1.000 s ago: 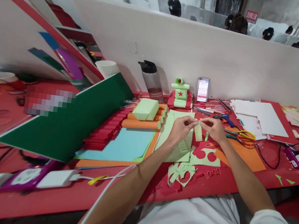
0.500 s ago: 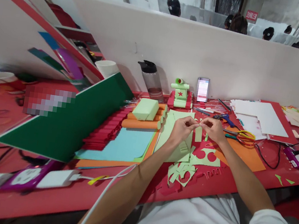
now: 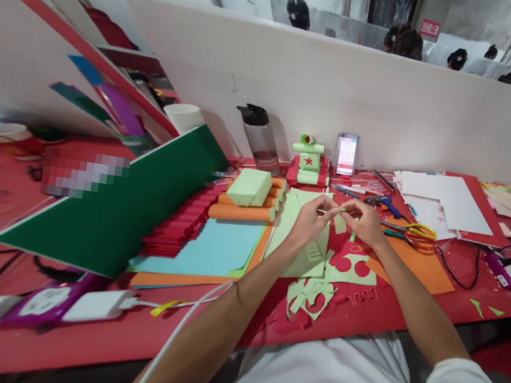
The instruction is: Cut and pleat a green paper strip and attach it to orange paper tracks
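My left hand point(image 3: 314, 216) and my right hand point(image 3: 363, 222) meet fingertip to fingertip above the table, both closed in a pinch. Between them is a small light green piece of paper point(image 3: 342, 208), mostly hidden by the fingers. Below my left hand lie light green paper sheets point(image 3: 292, 222). Cut green scraps point(image 3: 352, 269) with round holes are spread between my forearms. A paper tank model point(image 3: 308, 162) in green and red, with a red star, stands behind my hands. Scissors with yellow and red handles point(image 3: 422, 235) lie right of my right hand.
A phone point(image 3: 347, 154) leans on the white partition point(image 3: 300, 83), near a dark-lidded bottle point(image 3: 259, 134). Left are orange paper rolls point(image 3: 240, 213), folded red paper point(image 3: 183, 225) and a tilted green board point(image 3: 112, 215). A white cable point(image 3: 176, 333) crosses my left forearm.
My fingers have shifted slightly around the small paper piece, and a bit more green shows between them. The things on the table stay where they were.
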`<state>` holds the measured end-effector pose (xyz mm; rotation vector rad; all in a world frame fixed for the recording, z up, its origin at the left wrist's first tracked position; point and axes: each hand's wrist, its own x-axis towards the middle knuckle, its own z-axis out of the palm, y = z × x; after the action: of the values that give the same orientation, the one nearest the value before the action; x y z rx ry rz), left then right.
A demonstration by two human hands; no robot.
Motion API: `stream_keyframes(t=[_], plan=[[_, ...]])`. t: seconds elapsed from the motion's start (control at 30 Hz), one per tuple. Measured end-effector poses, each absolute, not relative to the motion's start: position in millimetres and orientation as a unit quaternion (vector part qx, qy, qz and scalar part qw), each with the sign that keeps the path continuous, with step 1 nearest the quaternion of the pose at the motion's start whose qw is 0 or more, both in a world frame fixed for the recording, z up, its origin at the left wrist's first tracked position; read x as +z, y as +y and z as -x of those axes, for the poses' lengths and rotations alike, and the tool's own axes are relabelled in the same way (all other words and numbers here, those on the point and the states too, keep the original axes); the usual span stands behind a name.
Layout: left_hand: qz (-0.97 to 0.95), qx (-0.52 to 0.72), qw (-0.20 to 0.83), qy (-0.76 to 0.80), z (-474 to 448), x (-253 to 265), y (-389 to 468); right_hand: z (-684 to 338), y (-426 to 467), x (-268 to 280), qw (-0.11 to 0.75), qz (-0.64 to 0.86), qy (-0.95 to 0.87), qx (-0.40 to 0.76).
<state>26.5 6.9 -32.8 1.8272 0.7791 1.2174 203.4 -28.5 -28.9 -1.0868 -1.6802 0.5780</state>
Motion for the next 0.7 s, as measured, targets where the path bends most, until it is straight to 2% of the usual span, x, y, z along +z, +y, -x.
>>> stream_keyframes(t=[0.23, 0.5, 0.7], plan=[[-0.715, 0.451, 0.428, 0.32, -27.0, -32.0, 7.4, -203.7, -28.7, -28.5, 0.511, 0.462, -0.695, 0.204], [-0.683, 0.475, 0.442, 0.336, -26.0, -32.7, 8.9, -203.8, -28.4, -29.2, 0.498, 0.437, -0.692, 0.286], [-0.697, 0.47, 0.433, 0.324, -26.9, -30.8, 5.7, -205.6, -27.3, -28.4, 0.515, 0.46, -0.679, 0.249]])
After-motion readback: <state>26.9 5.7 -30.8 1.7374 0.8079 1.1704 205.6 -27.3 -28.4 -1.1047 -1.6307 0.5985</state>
